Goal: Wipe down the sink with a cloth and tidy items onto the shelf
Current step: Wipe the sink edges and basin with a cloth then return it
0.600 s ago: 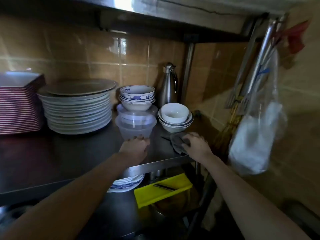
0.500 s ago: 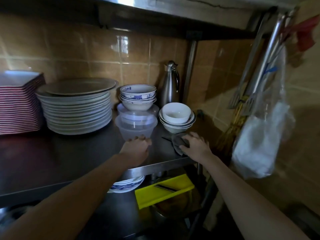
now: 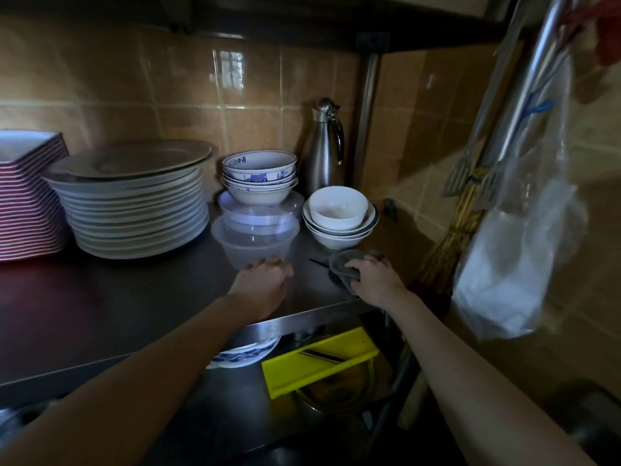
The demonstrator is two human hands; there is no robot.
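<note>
Grey cloth — bunched, lying on steel shelf, near front right corner. Clear plastic container — upright, standing mid-shelf, just left of cloth.

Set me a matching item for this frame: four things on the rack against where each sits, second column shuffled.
1. cloth
2. tub
3. flask
4. yellow tray

a. on lower shelf
b. under right hand
c. at the back, beside post
d. touched by left hand

Pairs: 1-b, 2-d, 3-c, 4-a
</note>
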